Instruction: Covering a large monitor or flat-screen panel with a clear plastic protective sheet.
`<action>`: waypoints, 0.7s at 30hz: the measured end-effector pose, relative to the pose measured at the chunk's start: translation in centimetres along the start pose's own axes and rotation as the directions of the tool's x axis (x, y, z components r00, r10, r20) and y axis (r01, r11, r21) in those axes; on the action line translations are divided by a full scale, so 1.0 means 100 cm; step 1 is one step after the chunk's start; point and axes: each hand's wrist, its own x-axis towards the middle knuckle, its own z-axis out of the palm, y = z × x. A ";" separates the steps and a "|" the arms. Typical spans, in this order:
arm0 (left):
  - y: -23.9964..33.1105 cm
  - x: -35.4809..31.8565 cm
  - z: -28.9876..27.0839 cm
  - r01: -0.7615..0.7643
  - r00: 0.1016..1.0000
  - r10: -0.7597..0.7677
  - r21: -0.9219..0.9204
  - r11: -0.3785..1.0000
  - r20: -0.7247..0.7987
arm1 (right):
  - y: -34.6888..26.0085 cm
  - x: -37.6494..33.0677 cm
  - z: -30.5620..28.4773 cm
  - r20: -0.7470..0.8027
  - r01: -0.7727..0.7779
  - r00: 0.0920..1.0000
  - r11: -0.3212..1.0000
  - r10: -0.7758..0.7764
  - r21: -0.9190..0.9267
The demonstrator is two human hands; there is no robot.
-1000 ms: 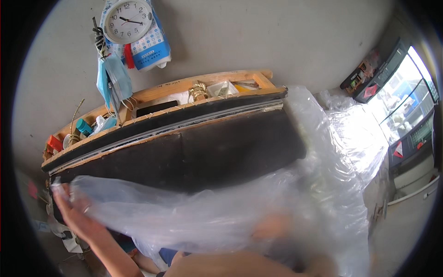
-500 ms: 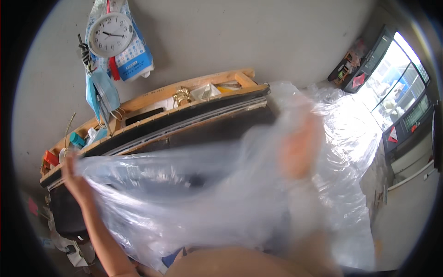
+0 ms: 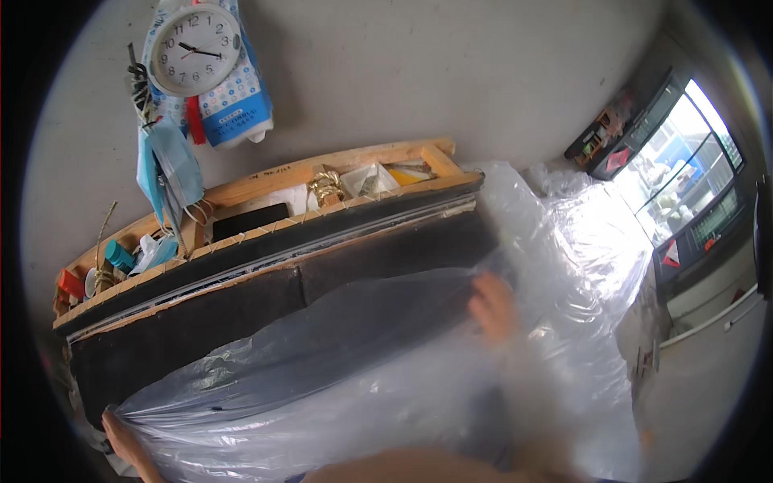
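Observation:
A large clear plastic sheet (image 3: 362,374) spreads across the lower middle and over part of a dark padded surface (image 3: 233,302). At lower left, my left hand (image 3: 125,443) grips a gathered corner of the sheet, and creases fan out from its fingers. My right hand (image 3: 493,307), somewhat blurred, has its fingers bent at the sheet's far edge, right of the middle. Between my hands the sheet's edge runs in a long curve, with the dark surface bare beyond it. My right forearm is hazy and smeared, partly behind the film.
Behind the dark surface runs a wooden tray-like frame (image 3: 330,216) holding a dark flat object, gold-coloured cord and a teal cap. A clock (image 3: 195,50), a tissue pack and blue face masks (image 3: 169,165) hang on the wall. More bunched plastic (image 3: 588,241) lies right, towards a bright window.
My left hand has come down towards me with the sheet's corner. My right hand has moved lower and slightly left. More of the dark surface shows, and the sheet lies lower.

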 end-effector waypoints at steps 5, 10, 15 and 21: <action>0.003 0.083 0.057 -0.188 0.944 0.088 -0.299 0.936 -0.317 | 0.001 0.063 0.002 -0.183 -0.347 0.937 0.849 0.297 -0.400; 0.042 0.055 0.066 -0.091 0.988 0.112 0.179 0.980 -0.108 | 0.019 0.036 0.002 -0.105 -0.183 0.983 0.886 0.153 -0.425; 0.037 0.056 0.051 -0.225 0.969 0.234 0.105 0.969 -0.075 | -0.032 0.071 0.010 -0.123 -0.282 0.959 0.825 0.255 -0.491; 0.027 0.060 0.068 -0.173 0.983 0.165 -0.099 0.980 -0.086 | 0.024 0.141 0.021 -0.312 -0.505 0.858 0.783 0.408 -0.364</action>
